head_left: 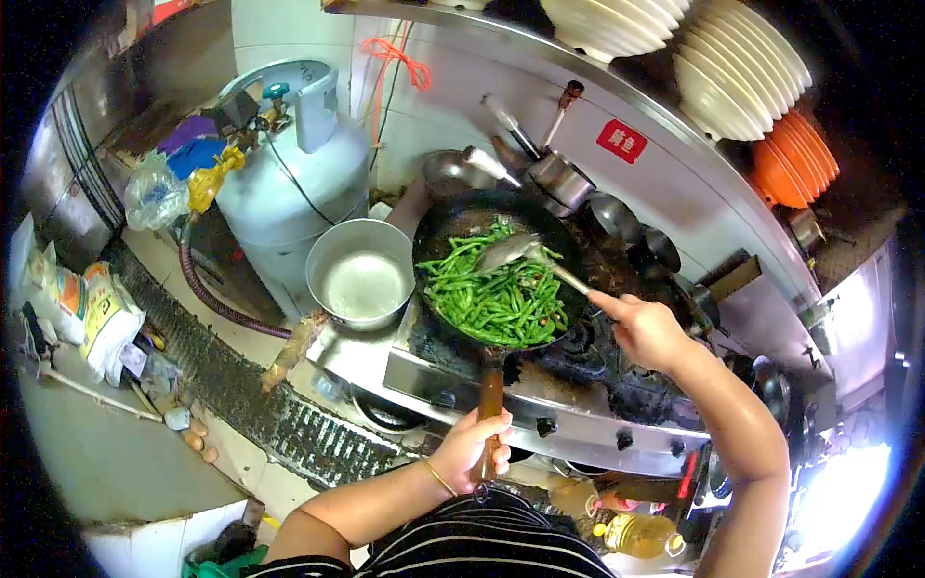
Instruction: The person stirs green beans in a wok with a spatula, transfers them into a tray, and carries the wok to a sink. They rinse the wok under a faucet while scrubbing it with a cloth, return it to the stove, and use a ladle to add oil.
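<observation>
While the left hand point(471, 449) gripped the wok point(496, 270) handle and the right hand point(644, 330) grasped a ladle point(509, 250), green beans point(496, 294) heaped near the rim looked likely to spill.

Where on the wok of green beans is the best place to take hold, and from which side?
By the wooden handle, approached from the near side, the person's own. It is the one part of the wok that sticks out over the stove's front edge, away from the burner and the green beans. The left hand already wraps its end; the right hand holds the ladle.
</observation>
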A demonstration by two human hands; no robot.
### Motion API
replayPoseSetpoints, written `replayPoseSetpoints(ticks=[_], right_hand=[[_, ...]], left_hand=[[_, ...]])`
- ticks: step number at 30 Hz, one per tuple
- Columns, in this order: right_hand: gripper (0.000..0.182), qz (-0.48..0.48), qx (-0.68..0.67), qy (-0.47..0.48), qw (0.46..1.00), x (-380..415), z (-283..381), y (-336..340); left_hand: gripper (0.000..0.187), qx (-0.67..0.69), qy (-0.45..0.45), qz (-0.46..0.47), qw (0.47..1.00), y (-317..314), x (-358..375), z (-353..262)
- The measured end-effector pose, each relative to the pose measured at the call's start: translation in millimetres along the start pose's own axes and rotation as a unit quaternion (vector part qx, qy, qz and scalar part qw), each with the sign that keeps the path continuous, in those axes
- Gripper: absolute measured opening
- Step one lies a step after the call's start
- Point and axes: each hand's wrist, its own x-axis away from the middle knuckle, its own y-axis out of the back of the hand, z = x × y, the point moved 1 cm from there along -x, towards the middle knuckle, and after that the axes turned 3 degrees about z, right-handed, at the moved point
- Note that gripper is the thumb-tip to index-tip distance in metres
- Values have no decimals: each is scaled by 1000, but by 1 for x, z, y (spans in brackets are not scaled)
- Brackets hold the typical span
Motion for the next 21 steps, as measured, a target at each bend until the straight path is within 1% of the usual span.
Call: replayPoseSetpoints(ticks=[2, 3, 4, 5, 6, 8, 9, 11, 12, 13, 14, 15, 16, 17, 19, 21], right_hand=[[57, -71, -104, -15, 992, 8, -18, -14], [55, -48, -204, -107, 972, 4, -15, -11], [54, -25, -301, -197, 933, -4, -7, -6], [53, -1, -393, -283, 875, -11, 0, -4], [50, -7, -482, -272, 833, -23, 0, -8], [53, 40, -558, -302, 772, -51, -7, -30], [54, 66, -593, -321, 736, -62, 1, -36], [57, 81, -592, -256, 760, -81, 15, -55], [57, 89, -556, -214, 798, -84, 27, -52], [55, 80, -436, -154, 883, -83, 32, -52], [56, -8, -307, -30, 951, -77, 28, -61], [57, -94, -164, 92, 978, -71, 24, -71], [61, -1, -105, 65, 992, -58, 35, -41], [61, 56, -48, 37, 997, -44, 43, -17], [64, 118, 69, 55, 989, -23, 38, 1], [61, 67, 148, 107, 981, -3, 20, 3]], left_hand=[[12, 0, 9, 5, 1000, 0, -1, -1], [12, 0, 12, 5, 1000, -1, -1, -1], [12, -1, 16, 4, 1000, -1, -2, -1], [12, -2, 20, 2, 1000, -1, -1, -1], [12, -1, 25, 6, 1000, 0, -1, -2], [12, -1, 35, 15, 999, 3, -2, -3], [11, 4, 37, 22, 999, 5, -2, -2], [12, 14, 39, 37, 998, 10, -4, -2], [12, 11, 38, 36, 999, 9, -4, -2], [12, 9, 38, 34, 999, 9, -4, -2], [12, 8, 39, 32, 999, 9, -4, -2], [12, 7, 33, 26, 999, 10, -4, 0], [13, 7, 29, 21, 999, 11, -4, 1], [13, 7, 23, 17, 1000, 12, -5, 3], [13, 9, 15, 4, 1000, 6, -5, 4], [16, -10, 5, -22, 1000, -3, -1, 4]])
